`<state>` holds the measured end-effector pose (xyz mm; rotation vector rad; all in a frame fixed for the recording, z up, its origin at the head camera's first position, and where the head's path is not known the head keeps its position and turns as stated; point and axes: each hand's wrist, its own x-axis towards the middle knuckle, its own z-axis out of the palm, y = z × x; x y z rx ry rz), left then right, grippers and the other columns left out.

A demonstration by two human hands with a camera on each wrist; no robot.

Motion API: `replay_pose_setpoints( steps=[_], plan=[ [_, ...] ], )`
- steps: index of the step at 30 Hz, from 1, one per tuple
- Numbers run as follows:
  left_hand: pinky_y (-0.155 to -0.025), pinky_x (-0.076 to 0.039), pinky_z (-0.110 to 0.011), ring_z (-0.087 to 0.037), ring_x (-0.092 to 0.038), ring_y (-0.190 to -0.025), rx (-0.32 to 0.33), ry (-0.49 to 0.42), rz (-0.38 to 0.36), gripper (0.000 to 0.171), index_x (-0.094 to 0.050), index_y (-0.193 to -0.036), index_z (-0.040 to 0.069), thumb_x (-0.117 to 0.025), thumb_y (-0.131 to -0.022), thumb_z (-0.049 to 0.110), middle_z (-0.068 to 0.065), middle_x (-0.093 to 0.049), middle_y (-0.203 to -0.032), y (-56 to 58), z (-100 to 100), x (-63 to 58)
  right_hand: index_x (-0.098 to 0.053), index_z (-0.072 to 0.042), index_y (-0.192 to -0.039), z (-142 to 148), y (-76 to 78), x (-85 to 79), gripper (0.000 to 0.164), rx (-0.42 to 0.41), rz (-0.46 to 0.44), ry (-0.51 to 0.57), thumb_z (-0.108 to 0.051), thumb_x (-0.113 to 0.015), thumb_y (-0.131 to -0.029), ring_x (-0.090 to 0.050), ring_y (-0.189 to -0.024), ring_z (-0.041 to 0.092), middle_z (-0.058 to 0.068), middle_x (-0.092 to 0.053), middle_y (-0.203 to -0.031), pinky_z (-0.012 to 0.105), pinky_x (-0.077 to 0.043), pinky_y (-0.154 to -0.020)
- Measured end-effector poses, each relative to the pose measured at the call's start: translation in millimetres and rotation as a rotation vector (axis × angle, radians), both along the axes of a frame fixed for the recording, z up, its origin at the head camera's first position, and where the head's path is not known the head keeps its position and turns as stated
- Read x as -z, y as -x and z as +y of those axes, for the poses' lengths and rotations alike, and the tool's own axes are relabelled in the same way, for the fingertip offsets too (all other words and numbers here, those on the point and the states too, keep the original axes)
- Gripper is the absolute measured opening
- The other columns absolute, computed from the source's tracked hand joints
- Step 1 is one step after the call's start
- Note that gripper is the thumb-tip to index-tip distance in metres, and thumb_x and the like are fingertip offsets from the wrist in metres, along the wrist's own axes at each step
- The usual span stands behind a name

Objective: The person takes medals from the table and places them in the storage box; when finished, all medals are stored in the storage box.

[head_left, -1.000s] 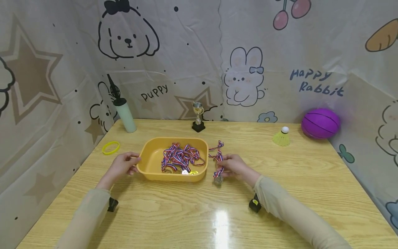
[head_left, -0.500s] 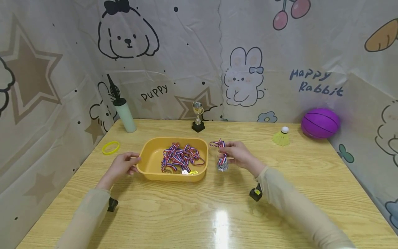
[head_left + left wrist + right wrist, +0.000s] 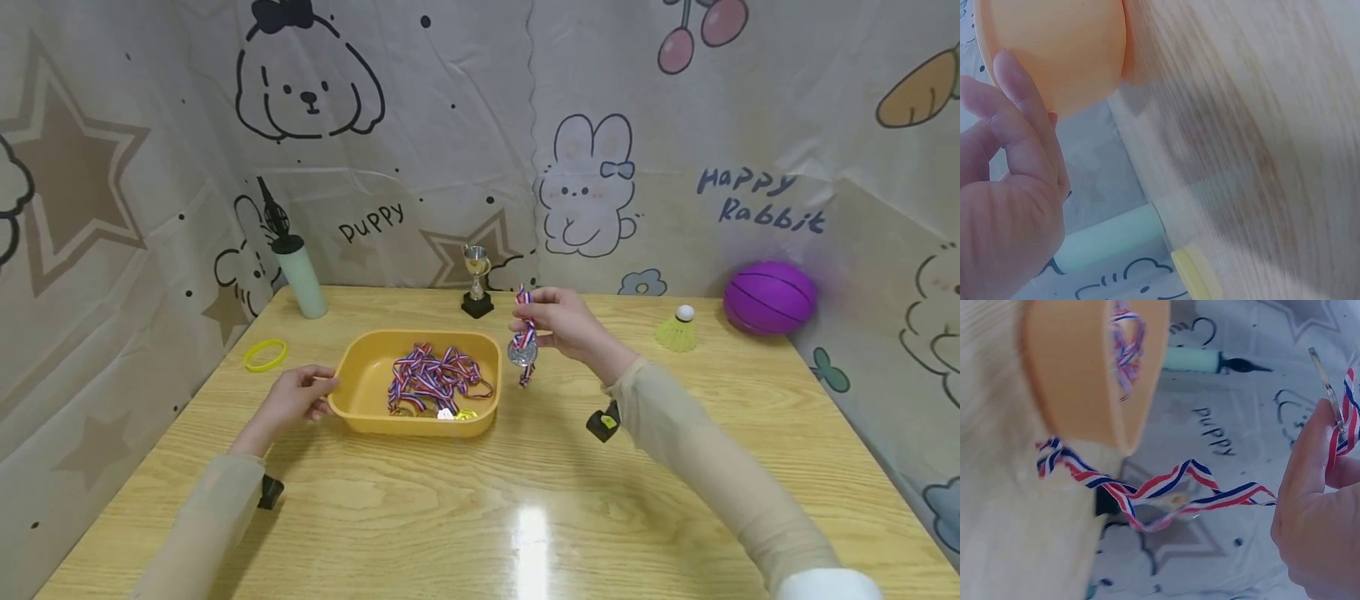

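Note:
In the head view my right hand [image 3: 566,327] holds a silver medal [image 3: 522,353] up by its ribbon, off the table just right of the yellow-orange plastic basin [image 3: 360,427]. The red, white and blue ribbon [image 3: 1166,482] trails down from the fingers in the right wrist view, where the medal shows edge-on. At the basin's left end my left hand [image 3: 300,393] pinches the rim, the fingertips against the outer wall in the left wrist view. Inside lies a tangle of striped ribbons [image 3: 435,379], with gold and silver medals [image 3: 467,415] along the near side.
Behind the basin stands a small trophy cup [image 3: 477,282]. A pale green hand pump [image 3: 302,279] is at the back left, with a yellow ring [image 3: 265,356] before it. A shuttlecock [image 3: 678,329] and a purple ball [image 3: 771,297] sit at the back right.
My right hand has lifted the medal from the table beside the basin and moved up and away toward the back. The left hand and the basin have stayed in place.

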<state>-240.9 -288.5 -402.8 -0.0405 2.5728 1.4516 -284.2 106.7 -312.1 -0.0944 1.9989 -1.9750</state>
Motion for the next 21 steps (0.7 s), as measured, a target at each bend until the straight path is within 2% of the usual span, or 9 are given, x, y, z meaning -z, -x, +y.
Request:
replay_pose_setpoints(
  steps=[4, 9, 12, 16, 21],
  plan=[
    [-0.053, -0.052, -0.020, -0.010, -0.063, -0.064, -0.002, -0.002, -0.009, 0.045, -0.046, -0.132, -0.010, -0.050, -0.101, 0.022, -0.007, -0.062, -0.084, 0.4, -0.7, 1.2, -0.052, 0.000, -0.108, -14.2, -1.6, -16.0, 0.014, -0.022, 0.028, 0.040, -0.006, -0.054, -0.096, -0.065, -0.073, 0.009, 0.007, -0.060, -0.097, 0.028, -0.057, -0.067],
    [-0.053, -0.052, -0.020, -0.009, -0.062, -0.063, -0.005, -0.002, -0.004, 0.045, -0.046, -0.132, -0.010, -0.050, -0.101, 0.022, -0.007, -0.062, -0.083, 0.6, -0.8, 0.7, -0.052, 0.002, -0.110, -35.1, -6.0, -34.0, 0.016, -0.045, 0.045, 0.072, -0.004, -0.055, -0.095, -0.065, -0.071, 0.009, 0.014, -0.058, -0.107, 0.026, -0.056, -0.064],
    [-0.054, -0.052, -0.020, -0.009, -0.062, -0.064, -0.006, 0.004, 0.001, 0.045, -0.046, -0.132, -0.010, -0.050, -0.101, 0.022, -0.007, -0.062, -0.083, 0.9, -0.4, 0.3, -0.052, 0.002, -0.109, -46.9, -9.6, -39.8, 0.014, -0.074, 0.058, 0.078, -0.003, -0.055, -0.095, -0.066, -0.069, 0.008, 0.010, -0.060, -0.099, 0.025, -0.055, -0.060],
    [-0.054, -0.052, -0.020, -0.009, -0.062, -0.063, -0.008, 0.011, 0.005, 0.045, -0.046, -0.131, -0.010, -0.050, -0.101, 0.021, -0.006, -0.062, -0.081, 1.0, -0.1, 0.5, -0.054, 0.000, -0.104, -59.4, -14.0, -37.2, 0.009, -0.116, 0.067, 0.076, -0.001, -0.054, -0.095, -0.065, -0.066, 0.008, 0.003, -0.062, -0.084, 0.024, -0.054, -0.055],
    [-0.053, -0.052, -0.020, -0.009, -0.062, -0.063, -0.014, 0.010, 0.007, 0.044, -0.047, -0.131, -0.011, -0.050, -0.100, 0.021, -0.007, -0.062, -0.082, 0.3, -0.7, 0.8, -0.054, -0.001, -0.101, -69.5, -15.4, -17.2, 0.007, -0.144, 0.051, 0.033, -0.002, -0.055, -0.095, -0.065, -0.064, 0.007, 0.002, -0.064, -0.078, 0.023, -0.051, -0.050]
  ],
)
